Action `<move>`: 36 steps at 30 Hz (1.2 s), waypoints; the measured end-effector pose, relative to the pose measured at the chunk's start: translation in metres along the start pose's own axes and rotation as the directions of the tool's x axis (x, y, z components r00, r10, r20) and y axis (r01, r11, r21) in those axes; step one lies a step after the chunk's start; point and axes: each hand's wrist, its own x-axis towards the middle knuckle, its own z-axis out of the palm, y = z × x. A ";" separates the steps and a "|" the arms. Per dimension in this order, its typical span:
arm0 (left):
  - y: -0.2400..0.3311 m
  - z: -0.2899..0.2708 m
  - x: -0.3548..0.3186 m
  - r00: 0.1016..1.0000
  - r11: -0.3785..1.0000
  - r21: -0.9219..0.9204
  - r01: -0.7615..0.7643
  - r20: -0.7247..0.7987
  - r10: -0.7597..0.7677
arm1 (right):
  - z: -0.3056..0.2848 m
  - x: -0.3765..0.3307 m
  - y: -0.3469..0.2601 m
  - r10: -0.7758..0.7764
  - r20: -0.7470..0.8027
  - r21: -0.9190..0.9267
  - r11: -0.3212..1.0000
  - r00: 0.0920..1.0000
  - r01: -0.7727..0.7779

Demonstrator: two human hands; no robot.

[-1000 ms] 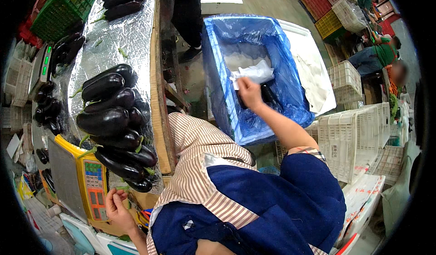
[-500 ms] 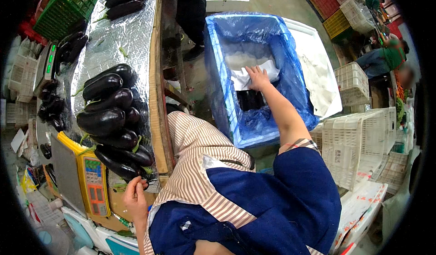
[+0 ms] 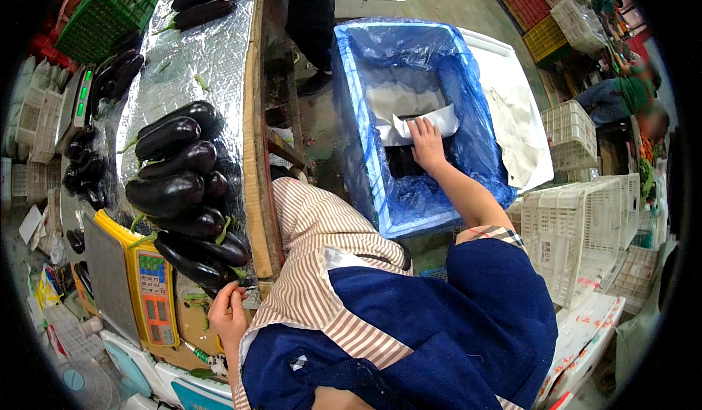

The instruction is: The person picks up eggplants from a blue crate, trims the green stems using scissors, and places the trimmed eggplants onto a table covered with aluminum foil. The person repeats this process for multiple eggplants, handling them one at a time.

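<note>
Since earlier, right hand (image 3: 426,141) has sunk flat, open, onto white paper (image 3: 417,123) inside the blue-lined crate (image 3: 468,103) at one o'clock (smooth it evenly); left hand (image 3: 228,311) pinches an eggplant (image 3: 194,264) on the bench (image 3: 212,66).

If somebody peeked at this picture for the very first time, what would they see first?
Probably the heap of shiny dark purple eggplants piled on the silvery foil table on the left, with the left hand at the nearest one, beside a yellow scale. Next comes the big crate lined with bright blue plastic on the floor to the right, where the right hand presses on white paper inside it.
</note>
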 end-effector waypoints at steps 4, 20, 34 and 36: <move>-0.002 0.002 0.000 0.999 0.999 -0.007 0.035 0.001 -0.035 | 0.006 -0.036 0.015 -0.157 0.106 0.027 0.988 0.982 0.155; 0.005 0.006 0.006 0.997 0.997 0.048 -0.067 0.051 0.065 | -0.005 -0.013 0.027 -0.222 0.402 0.243 0.961 0.888 0.131; 0.009 0.008 0.003 0.997 0.994 0.092 -0.062 0.048 0.057 | 0.018 0.075 0.033 0.144 0.135 0.261 0.949 0.980 -0.176; 0.010 0.008 0.003 0.999 0.996 0.082 -0.020 0.032 0.017 | 0.006 0.081 0.020 0.122 0.321 0.212 0.957 0.939 -0.196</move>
